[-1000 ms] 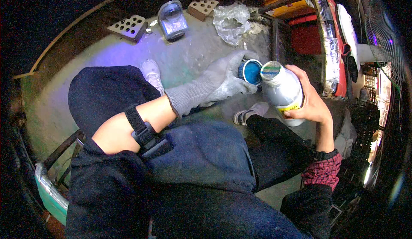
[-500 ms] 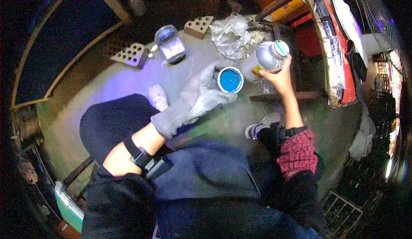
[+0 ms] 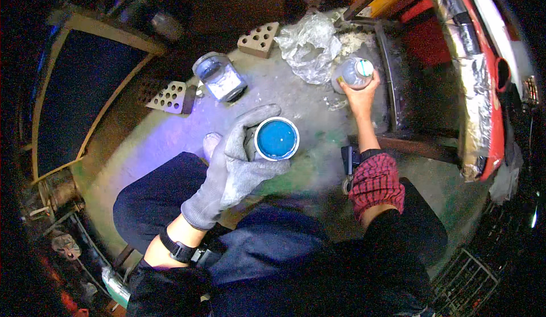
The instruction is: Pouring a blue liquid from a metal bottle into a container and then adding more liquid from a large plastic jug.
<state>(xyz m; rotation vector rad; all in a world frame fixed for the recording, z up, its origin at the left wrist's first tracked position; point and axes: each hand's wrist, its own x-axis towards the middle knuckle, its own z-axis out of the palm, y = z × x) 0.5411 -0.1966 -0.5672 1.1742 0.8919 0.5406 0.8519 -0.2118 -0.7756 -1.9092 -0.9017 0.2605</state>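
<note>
My left hand, in a grey work glove, is wrapped round a small round cup of blue paint, its open top facing up. Bare and further to the right, my right hand grips a clear plastic bottle with a white and teal cap. The bottle stands upright, at or close to the floor; I cannot tell if its base touches. Between the hands there is a wide gap. A clear jar-like container lies on the floor beyond my left hand.
Two bricks with holes, one at the left and one farther back, lie on the floor. A crumpled clear plastic bag is near the bottle. A foil-taped red edge rises at the right, and a dark wood-framed panel at the left.
The bottle has gone from tilted to upright and lower, away from the cup. My left hand has drawn the cup nearer to my body. The view has shifted.
</note>
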